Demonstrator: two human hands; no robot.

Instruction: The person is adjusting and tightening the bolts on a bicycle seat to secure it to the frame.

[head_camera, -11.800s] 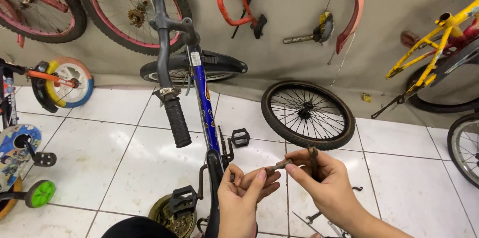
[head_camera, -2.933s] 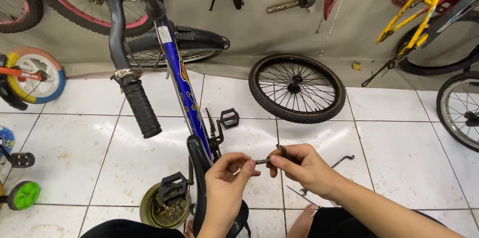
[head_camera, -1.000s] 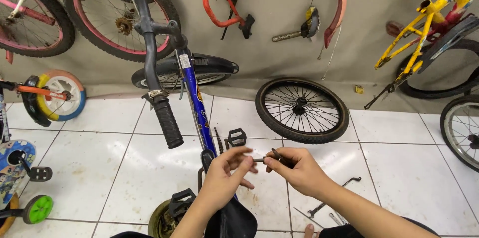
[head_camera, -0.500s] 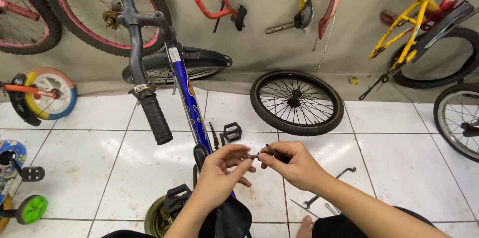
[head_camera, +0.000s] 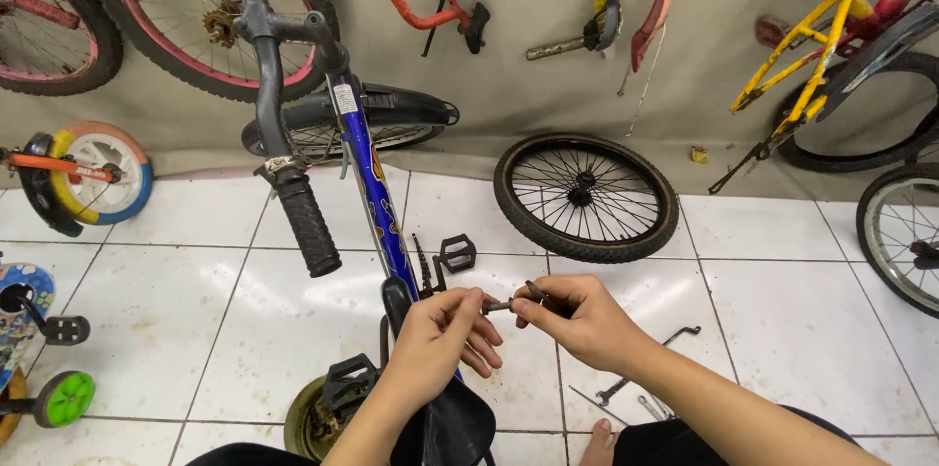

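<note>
White tiled floor: a spoked bicycle wheel lies flat at twelve o'clock, a thin metal rod at four o'clock.

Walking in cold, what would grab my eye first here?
Two hands meet at bottom centre, the left hand and right hand pinching a small dark metal bolt between them. Just left stands a blue bicycle frame, and a loose black wheel leans against the back wall.

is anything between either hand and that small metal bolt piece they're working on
Nothing visible. The left hand and right hand both already pinch the small dark metal bolt between their fingers, one at each end, above the blue bicycle frame. The bolt's middle is in plain view between them.
</note>
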